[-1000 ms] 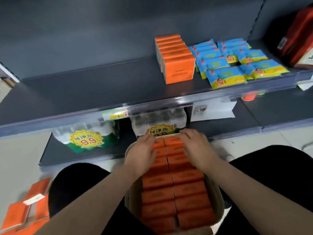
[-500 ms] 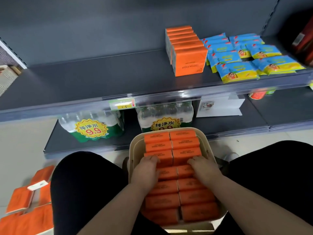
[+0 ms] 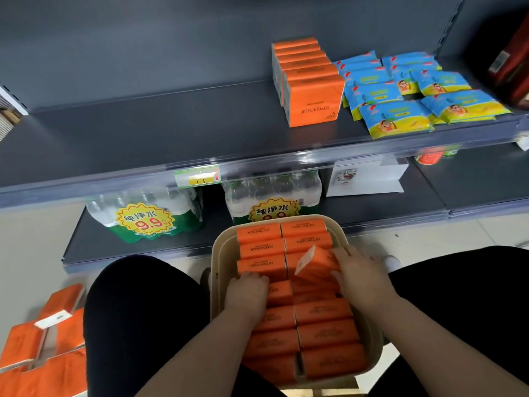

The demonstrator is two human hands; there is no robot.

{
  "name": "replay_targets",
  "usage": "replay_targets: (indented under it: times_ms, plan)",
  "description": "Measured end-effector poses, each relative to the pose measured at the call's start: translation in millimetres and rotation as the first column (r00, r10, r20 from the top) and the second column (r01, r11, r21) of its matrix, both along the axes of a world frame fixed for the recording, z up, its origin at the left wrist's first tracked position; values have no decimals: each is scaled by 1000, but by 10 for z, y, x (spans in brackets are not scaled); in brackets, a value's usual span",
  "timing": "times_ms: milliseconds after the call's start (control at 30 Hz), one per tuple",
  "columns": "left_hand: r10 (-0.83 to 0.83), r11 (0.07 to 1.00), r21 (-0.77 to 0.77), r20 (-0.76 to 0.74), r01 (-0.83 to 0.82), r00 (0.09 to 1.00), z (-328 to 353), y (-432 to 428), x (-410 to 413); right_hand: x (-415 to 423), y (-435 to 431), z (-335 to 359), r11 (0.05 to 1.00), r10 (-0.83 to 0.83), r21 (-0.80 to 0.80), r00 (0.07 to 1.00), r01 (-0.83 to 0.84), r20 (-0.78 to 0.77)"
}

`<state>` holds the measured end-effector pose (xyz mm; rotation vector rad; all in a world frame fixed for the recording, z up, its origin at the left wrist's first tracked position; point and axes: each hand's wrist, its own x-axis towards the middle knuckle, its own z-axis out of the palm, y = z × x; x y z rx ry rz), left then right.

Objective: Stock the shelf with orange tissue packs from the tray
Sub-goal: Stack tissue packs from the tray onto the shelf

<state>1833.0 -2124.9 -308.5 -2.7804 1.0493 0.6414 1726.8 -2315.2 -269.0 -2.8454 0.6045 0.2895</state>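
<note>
A beige tray between my knees holds two rows of orange tissue packs. My right hand grips one orange pack from the right row, tilted up out of the tray. My left hand rests on the left row with fingers curled over a pack; whether it grips that pack I cannot tell. A row of several orange packs stands upright on the dark grey shelf above, next to blue and yellow packets.
Bottled water multipacks with 9.9 price stickers sit on the lower shelf behind the tray. More orange tissue bundles lie on the floor at the left. The upper shelf's left part is bare. A red package stands far right.
My hands drew back from the tray's far end to its middle. The right hand has since lifted one pack up out of the right row.
</note>
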Motion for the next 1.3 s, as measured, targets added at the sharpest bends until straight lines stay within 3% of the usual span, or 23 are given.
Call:
replay_targets:
  times_ms: [167, 367, 467, 700, 833, 967, 1167, 1300]
  plan:
    - [54, 995, -85, 2, -53, 999, 92, 18, -5, 46, -12, 73, 999, -13, -51, 998, 17, 69]
    - [191, 901, -401, 19, -167, 981, 436, 137, 69, 113, -79, 318, 983, -58, -156, 970, 96, 235]
    - [183, 851, -513, 93, -111, 979, 730, 56, 205, 157, -146, 498, 981, -54, -162, 948, 110, 312]
    - [158, 805, -592, 261, 29, 952, 1617, -555, 683, 384, -506, 1078, 962, -44, -233, 920, 144, 389]
    - [129, 808, -578, 357, 111, 925, 2039, -1022, 937, 490, -814, 1308, 948, -67, -253, 895, 195, 441]
    - [60, 864, -472, 440, 174, 896, 2253, -1529, 1191, 570, -1027, 1420, 945, -52, -255, 864, 204, 501]
    - [-82, 937, -266, 466, 228, 881, 2164, -2009, 1506, 667, -1216, 1453, 951, -35, -250, 867, 182, 496]
    - [-63, 932, -269, 541, 244, 839, 2056, -2092, 1698, 732, -1266, 1434, 961, -20, -234, 877, 150, 480]
